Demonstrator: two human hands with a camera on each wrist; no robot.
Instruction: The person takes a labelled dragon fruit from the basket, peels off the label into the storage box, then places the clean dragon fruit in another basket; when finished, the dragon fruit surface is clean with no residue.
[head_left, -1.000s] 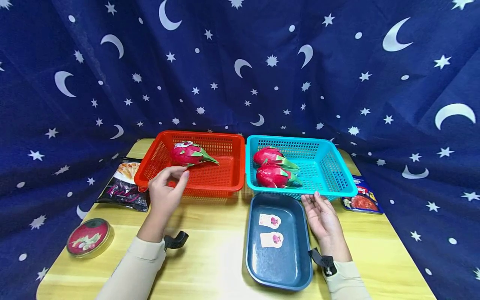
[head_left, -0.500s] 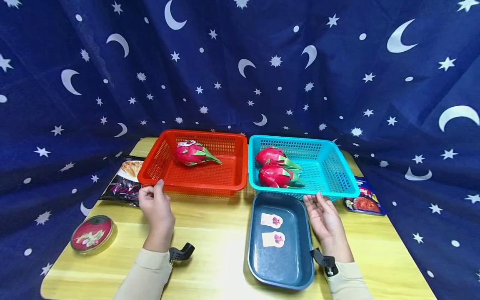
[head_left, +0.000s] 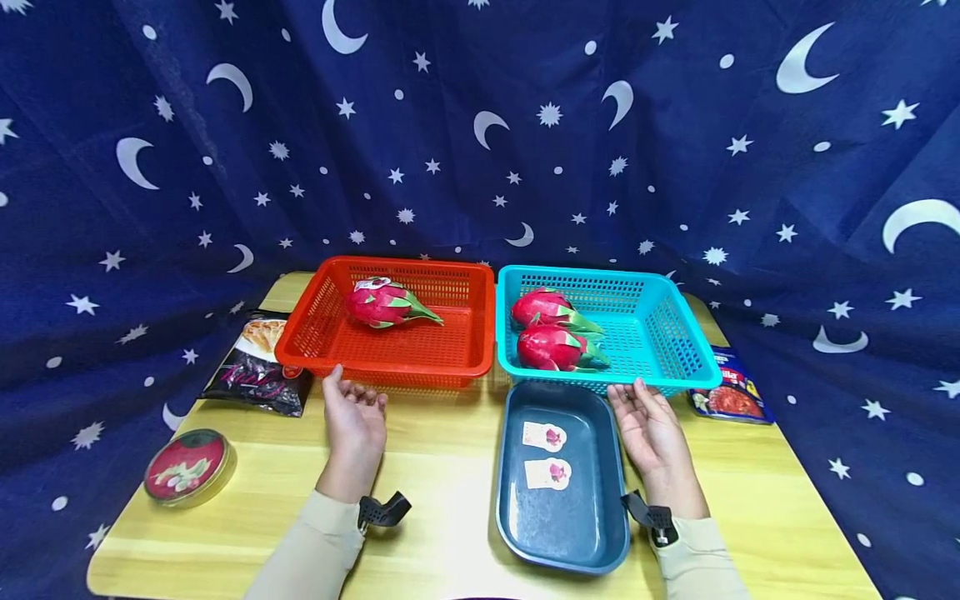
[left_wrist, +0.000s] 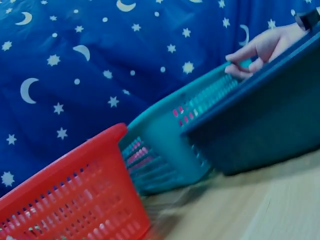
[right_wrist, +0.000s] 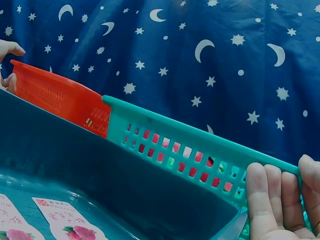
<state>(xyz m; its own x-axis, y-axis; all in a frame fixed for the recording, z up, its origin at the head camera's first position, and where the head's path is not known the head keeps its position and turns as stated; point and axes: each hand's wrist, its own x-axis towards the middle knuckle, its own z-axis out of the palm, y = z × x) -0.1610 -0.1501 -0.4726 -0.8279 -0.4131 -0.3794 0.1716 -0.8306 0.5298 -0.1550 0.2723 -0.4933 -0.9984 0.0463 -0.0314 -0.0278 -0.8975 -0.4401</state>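
Note:
My left hand (head_left: 356, 421), palm turned up, is at the front left of the red plastic basket (head_left: 405, 367), its thumb close to the rim. One dragon fruit (head_left: 382, 303) with a sticker lies in that basket. My right hand (head_left: 651, 437) holds the front rim of the turquoise basket (head_left: 675, 385); in the right wrist view, the fingers (right_wrist: 260, 200) lie against its outer wall, with the thumb at the rim. Two dragon fruits, one farther back (head_left: 543, 307) and one nearer (head_left: 551, 347), lie in the turquoise basket.
A dark blue tray (head_left: 558, 533) with two dragon fruit labels (head_left: 546, 473) stands before the turquoise basket. A black snack bag (head_left: 258, 367) and a round red-lidded tin (head_left: 187, 467) are on the left, a blue packet (head_left: 731, 387) on the right. A starry curtain (head_left: 450, 125) hangs behind.
My left hand drew back from over the red basket to its front side, then turned palm up and shifted right. My right hand stayed at the turquoise basket's rim.

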